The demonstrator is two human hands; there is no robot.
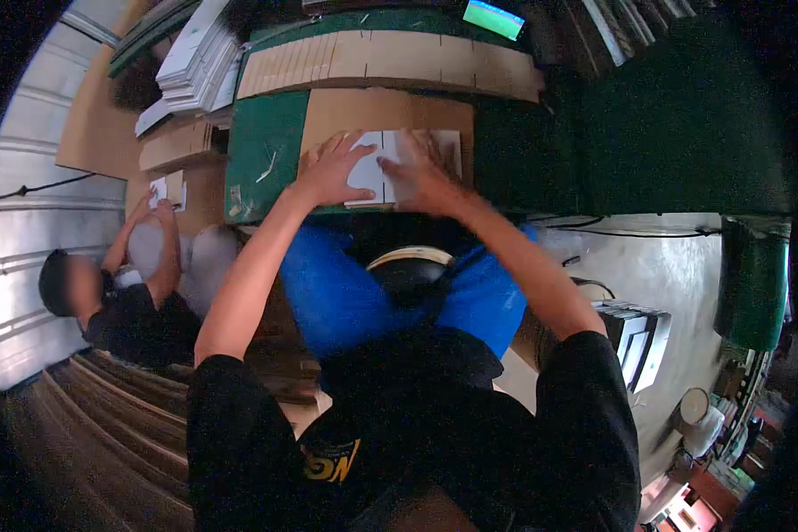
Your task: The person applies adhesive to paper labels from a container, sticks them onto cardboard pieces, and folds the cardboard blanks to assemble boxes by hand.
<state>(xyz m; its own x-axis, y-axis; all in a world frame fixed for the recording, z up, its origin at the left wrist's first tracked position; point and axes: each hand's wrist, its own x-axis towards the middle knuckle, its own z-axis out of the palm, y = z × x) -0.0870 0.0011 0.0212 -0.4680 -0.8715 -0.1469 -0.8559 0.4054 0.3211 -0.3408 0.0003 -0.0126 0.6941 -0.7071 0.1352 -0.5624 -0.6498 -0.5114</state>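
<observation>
A white cardboard piece [383, 184] with a dark slit down it lies on a brown cardboard sheet [390, 106] at the near side of the green table. My left hand [332, 170] rests on the left part of the white piece, fingers spread and thumb apart. On the right part lies my right hand [423, 182], its thumb stretched toward the slit and its fingers apart, slightly blurred. Both hands look open, pressing flat rather than gripping. Parts of the piece are hidden under the hands.
A long row of slotted brown cardboard strips [399, 60] stands behind the sheet. White cardboard sheets [195, 58] are stacked at the back left. A co-worker [142, 275] sits at the left, handling a small white piece [176, 189]. A lit screen [494, 18] is at the back.
</observation>
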